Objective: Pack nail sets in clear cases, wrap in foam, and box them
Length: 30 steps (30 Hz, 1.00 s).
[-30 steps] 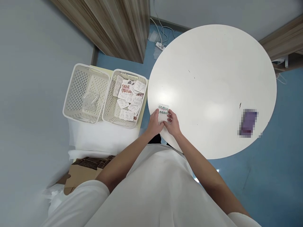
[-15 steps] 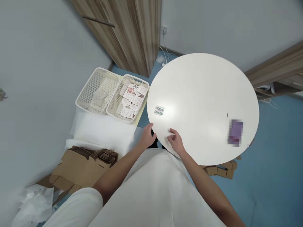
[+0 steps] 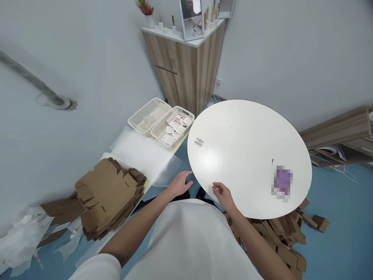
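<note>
A small pale sheet (image 3: 199, 142) with two rows of small oval pieces, which look like false nails, lies flat near the left edge of the round white table (image 3: 244, 124). My left hand (image 3: 180, 184) is just off the table's near left edge, its thumb and fingers apart and holding nothing. Over the near rim, my right hand (image 3: 223, 194) has loosely bent fingers with nothing visible in them. Neither hand touches the sheet. At the right of the table is a purple item (image 3: 282, 182), blurred by large pixels.
Left of the table stand two white plastic baskets, one (image 3: 186, 112) with several printed cards, the other (image 3: 140, 114) with clear packets. Flattened cardboard boxes (image 3: 105, 186) are stacked at the left. More cardboard (image 3: 288, 252) lies under the table. A wooden cabinet (image 3: 186, 74) fills the corner.
The view has tilted up, bringing the cabinet top into sight. My left hand's thumb and fingers have spread further apart. The sheet stays in its place on the table.
</note>
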### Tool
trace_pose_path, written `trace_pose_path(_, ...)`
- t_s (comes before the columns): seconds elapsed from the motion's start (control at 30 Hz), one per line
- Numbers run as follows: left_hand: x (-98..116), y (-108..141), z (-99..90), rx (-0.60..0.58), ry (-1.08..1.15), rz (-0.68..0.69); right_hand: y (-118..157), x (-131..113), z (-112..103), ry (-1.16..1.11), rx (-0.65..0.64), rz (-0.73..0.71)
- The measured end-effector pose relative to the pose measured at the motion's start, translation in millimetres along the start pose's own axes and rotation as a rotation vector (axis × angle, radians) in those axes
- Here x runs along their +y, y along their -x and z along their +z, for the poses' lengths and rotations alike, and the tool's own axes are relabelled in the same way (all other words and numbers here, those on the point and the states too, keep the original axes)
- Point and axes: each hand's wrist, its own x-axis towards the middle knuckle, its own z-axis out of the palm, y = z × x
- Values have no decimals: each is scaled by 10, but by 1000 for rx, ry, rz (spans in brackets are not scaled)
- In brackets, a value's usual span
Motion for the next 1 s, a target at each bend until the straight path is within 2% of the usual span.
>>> trace_pose_path(0.13, -52, 109, -55, -33, 181, -121, -3, -52, 101, 1, -46, -43)
trace_pose_path(0.3, -260, 279, -186, 42, 243, -103, -78, -145, 363, 15, -96, -98)
trace_pose_path(0.43, -460, 494, -374, 118, 278, -87, -140, -275, 646, 54, -117, -157)
trace_pose_path(0.6, -714, 676, -675, 161, 286, -58, -216, -477, 1106, 80, -142, -236)
trace_pose_path(0.8, -934, 726, -959, 217, 329, -36, -208, -689, 1589, 150, -226, -254)
trace_pose_path(0.9, -966, 709, -1064, 212, 374, -39, -184, -776, 1713, 206, -305, -246)
trace_pose_path(1.0, -964, 642, -1184, 215, 406, -36, -237, -857, 1771, 252, -331, -251)
